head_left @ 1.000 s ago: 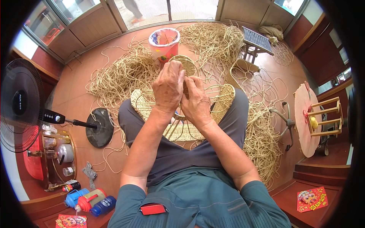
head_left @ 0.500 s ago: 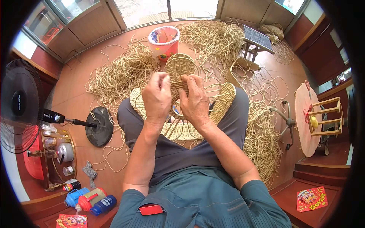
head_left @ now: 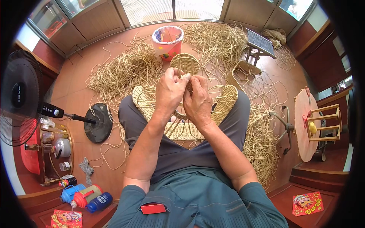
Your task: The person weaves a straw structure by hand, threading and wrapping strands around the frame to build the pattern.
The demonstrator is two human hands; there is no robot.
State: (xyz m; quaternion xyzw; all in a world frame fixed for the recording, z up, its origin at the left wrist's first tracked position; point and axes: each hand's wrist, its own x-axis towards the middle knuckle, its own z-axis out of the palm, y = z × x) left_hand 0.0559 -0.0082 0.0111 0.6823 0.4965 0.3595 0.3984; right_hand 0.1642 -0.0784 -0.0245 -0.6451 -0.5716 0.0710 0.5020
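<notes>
Between my knees stands a woven straw-cord piece, with a rounded upright panel at its far end and wing-like sides strung with cord. My left hand is closed in a pinch at the near part of that panel, seemingly on a strand of straw cord mostly hidden by the fingers. Right beside it, my right hand has its thumb and fingers closed on the panel's narrow lower part. The fingertips of both hands almost meet and cover the spot between them.
Heaps of loose straw cord lie on the tiled floor, more at right. Ahead stand a pink bucket and a small dark-topped stool. A fan is at left, bottles lower left, a round wooden board right.
My left hand has moved right and inward, bringing its fingertips against my right hand's. My right hand stays at the panel. The whole view has shifted slightly.
</notes>
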